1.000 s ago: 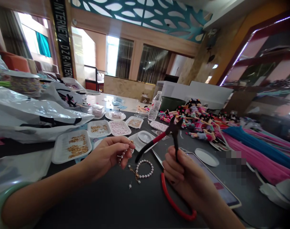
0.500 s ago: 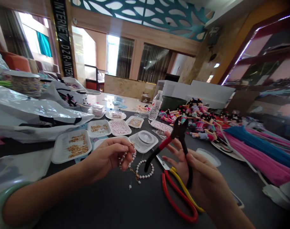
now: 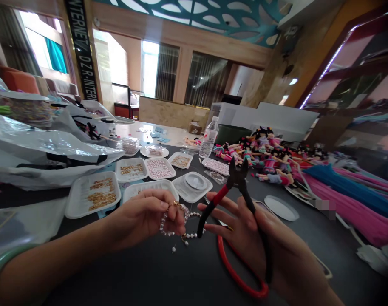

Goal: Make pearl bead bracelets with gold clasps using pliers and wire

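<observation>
Between the fingertips of my left hand (image 3: 152, 214) hangs a beaded bracelet (image 3: 165, 226) of pearly beads with a gold clasp. My right hand (image 3: 247, 229) holds a pair of black pliers (image 3: 237, 174) with red and black grips, jaws pointing up and slightly apart. One handle lies against the palm and thumb, while several fingers are spread out. Behind the held bracelet, a second pearl bracelet (image 3: 193, 235) lies on the dark table, partly covered. Scissors with a red handle (image 3: 241, 274) rest under my right hand, which hides most of them.
White trays hold gold findings (image 3: 101, 194), pink beads (image 3: 158, 169) and a spool (image 3: 195, 182). A water bottle (image 3: 209, 138) stands behind them. Small dolls (image 3: 264, 153) are heaped at the back right, beside pink and blue fabric (image 3: 337, 195). Plastic bags (image 3: 47, 148) lie left.
My right hand and the pliers have shifted left and turned more upright, now covering more of the scissors. The left hand and its bracelet moved slightly right, overlapping the bracelet on the table.
</observation>
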`<state>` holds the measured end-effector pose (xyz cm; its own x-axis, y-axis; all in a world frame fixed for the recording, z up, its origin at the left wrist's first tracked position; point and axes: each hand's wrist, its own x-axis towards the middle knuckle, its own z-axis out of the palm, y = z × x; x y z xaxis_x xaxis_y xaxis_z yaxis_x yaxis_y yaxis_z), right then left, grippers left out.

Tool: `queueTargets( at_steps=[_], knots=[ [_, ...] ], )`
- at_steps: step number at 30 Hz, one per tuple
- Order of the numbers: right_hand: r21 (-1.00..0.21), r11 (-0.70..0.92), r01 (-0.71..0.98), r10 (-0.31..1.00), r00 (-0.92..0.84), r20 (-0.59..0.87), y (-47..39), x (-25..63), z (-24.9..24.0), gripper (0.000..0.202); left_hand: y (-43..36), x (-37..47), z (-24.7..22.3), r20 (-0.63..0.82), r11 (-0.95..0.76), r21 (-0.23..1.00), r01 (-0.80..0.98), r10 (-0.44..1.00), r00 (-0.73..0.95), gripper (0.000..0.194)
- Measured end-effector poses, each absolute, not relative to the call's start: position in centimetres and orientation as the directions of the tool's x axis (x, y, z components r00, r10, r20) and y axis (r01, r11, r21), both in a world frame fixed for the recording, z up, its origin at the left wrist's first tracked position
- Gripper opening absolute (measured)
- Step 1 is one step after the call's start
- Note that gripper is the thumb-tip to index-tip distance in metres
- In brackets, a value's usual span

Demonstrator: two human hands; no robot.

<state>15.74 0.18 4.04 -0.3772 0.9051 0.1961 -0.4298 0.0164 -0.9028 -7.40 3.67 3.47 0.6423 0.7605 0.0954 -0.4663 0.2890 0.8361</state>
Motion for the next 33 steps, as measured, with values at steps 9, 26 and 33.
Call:
queueTargets(
  at_steps=[9, 26, 33],
  knots=[
    [-0.966, -0.025, -0.257, 0.931, -0.358, 0.072, -0.8, 16.3, 3.3, 0.036, 3.7, -8.0, 3.2, 0.131, 0.299, 0.828, -0.474, 0.72, 0.682, 0.018],
    [-0.707, 0.576, 0.41, 0.808, -0.416, 0.418, -2.0, 14.9, 4.9, 0.012, 3.7, -7.9, 3.3, 0.229, 0.344, 0.778, -0.526, 0.624, 0.747, 0.021],
    [-0.69, 0.559, 0.459, 0.824, -0.399, 0.402, -2.3, 14.7, 4.8, 0.008, 4.0, -8.1, 3.2, 0.204, 0.305, 0.791, -0.53, 0.685, 0.699, 0.018]
  ],
)
